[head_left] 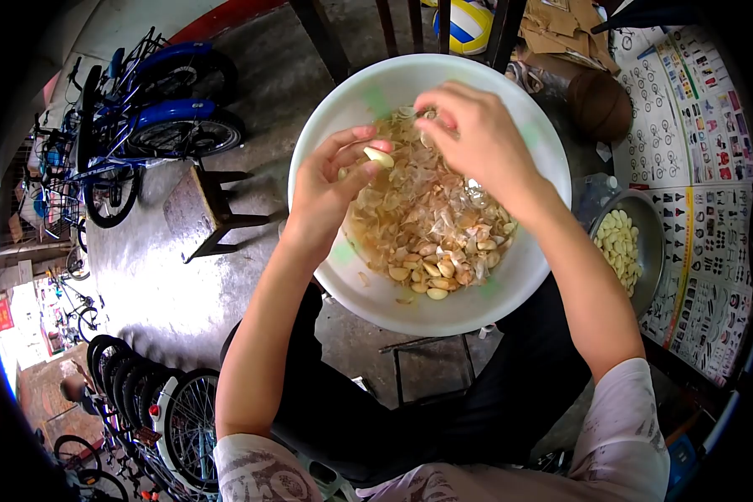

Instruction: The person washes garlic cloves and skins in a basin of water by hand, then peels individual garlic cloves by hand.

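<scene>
"Grey floor (268, 88) all round. Where's the garlic clove (378, 156)?"

"In the left hand (333, 174), above the white basin (368, 299), thumb and fingertips pinched around it. The right hand (479, 125) curls thumb and forefinger almost together; I can't tell what they hold."

"Best handling?"

"A light grip, I'd say, low over the basin, so nothing falls outside."

"And the containers?"

"The basin carries wet-looking skins (456, 201) and loose cloves (446, 268). Beside it, a metal bowl (652, 266) holds pale peeled cloves (617, 251); bicycles (178, 110) stand beyond."

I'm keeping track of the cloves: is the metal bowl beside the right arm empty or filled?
Not empty: pale cloves lie piled in the metal bowl. How deep they go cannot be told.
</scene>
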Demonstrator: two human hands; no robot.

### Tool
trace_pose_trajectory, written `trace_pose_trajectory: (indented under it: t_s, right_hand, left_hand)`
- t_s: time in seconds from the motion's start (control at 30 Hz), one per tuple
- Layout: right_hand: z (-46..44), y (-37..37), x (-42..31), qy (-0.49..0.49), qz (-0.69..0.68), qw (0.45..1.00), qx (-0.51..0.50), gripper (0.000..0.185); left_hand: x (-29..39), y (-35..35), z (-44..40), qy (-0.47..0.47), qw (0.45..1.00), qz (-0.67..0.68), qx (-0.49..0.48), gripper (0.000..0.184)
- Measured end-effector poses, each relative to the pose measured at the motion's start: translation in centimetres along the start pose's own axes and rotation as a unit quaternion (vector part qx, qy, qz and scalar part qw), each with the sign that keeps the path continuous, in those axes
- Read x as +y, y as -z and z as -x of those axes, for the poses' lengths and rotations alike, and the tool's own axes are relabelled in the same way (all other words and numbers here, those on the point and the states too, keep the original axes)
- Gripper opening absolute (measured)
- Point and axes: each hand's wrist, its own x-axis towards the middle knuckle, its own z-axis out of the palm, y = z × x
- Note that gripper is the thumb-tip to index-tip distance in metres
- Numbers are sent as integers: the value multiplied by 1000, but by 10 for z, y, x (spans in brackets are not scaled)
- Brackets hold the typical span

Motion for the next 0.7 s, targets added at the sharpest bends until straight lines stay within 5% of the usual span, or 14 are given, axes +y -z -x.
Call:
trace_pose_trajectory:
  t_s: [0.1,0.17,0.7]
  right_hand:
    - [4,3,-20,-21,-93,991,-95,18]
    - [6,2,-22,-135,-167,957,-196,15]
    - [12,-12,-21,-101,-227,962,-113,14]
  left_hand:
    - [0,-1,-1,6,1000,25,5,41]
    - [1,-3,0,-8,1000,30,-1,42]
    - [-8,-16,1,26,996,38,73,29]
